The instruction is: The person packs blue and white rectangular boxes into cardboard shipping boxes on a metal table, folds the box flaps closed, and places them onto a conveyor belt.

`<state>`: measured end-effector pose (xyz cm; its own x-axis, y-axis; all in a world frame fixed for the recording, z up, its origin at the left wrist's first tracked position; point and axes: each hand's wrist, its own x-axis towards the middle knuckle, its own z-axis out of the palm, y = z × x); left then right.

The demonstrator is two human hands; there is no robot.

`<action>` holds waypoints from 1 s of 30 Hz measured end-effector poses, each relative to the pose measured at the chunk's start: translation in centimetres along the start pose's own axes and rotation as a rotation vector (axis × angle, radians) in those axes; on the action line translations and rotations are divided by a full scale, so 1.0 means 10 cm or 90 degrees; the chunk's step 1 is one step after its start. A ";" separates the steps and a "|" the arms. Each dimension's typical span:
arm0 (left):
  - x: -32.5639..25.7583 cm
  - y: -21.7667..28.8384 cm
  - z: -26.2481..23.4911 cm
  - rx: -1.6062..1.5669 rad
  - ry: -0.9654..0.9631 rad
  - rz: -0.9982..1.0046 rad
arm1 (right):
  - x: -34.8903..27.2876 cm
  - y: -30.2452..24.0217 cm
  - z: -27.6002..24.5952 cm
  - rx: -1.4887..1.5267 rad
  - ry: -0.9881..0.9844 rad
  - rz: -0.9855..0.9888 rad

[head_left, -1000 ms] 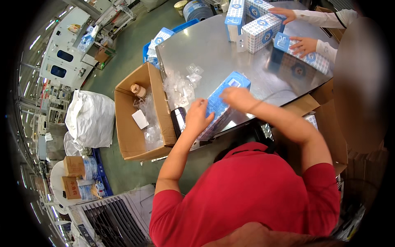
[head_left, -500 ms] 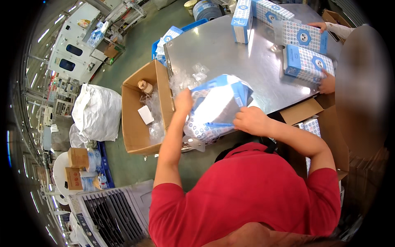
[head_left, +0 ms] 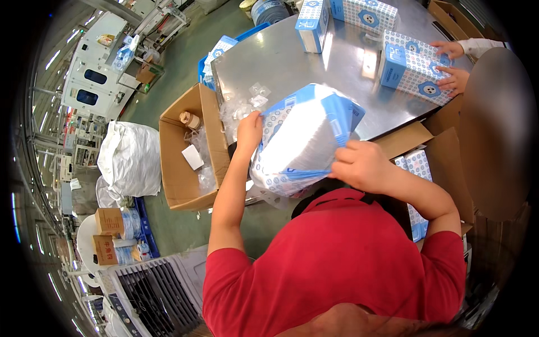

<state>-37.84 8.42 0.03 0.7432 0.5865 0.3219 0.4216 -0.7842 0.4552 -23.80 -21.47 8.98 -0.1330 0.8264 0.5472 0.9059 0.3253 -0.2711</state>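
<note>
A blue and white printed plastic bag [head_left: 297, 140] is held up in front of me, over the near edge of the metal table [head_left: 348, 62]. White contents bulge behind its shiny clear part. My left hand [head_left: 250, 133] is closed on the bag's left edge. On the other side, my right hand [head_left: 364, 164] pinches the lower right edge, where a blue strip of film shows. Crumpled clear plastic [head_left: 242, 112] lies on the table just beyond my left hand.
Left of the table stands an open carton [head_left: 168, 157] with plastic scraps. Printed packs [head_left: 365, 16] stand along the far side. A co-worker's hands [head_left: 453, 80] rest on two packs at right. Another open carton [head_left: 449, 163] holds packs. A white sack [head_left: 129, 160] sits on the floor.
The bag has risen slightly and looks fuller, and both my hands keep hold of it. The co-worker has brought two packs side by side.
</note>
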 end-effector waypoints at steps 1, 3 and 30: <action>-0.05 0.13 -0.07 -0.154 -0.006 -0.074 | -0.13 0.08 0.03 -0.011 -0.003 0.064; -0.18 0.73 -0.30 -0.470 -0.027 -0.213 | -0.51 0.33 0.17 -0.042 -0.126 0.248; -1.14 1.50 0.07 -1.004 0.168 -0.514 | -0.72 0.50 0.86 0.187 -0.235 0.063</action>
<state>-39.68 -10.16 2.61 0.4636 0.8258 -0.3212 -0.3597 0.5067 0.7835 -21.80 -21.88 -3.13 -0.2333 0.9507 0.2042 0.7762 0.3085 -0.5498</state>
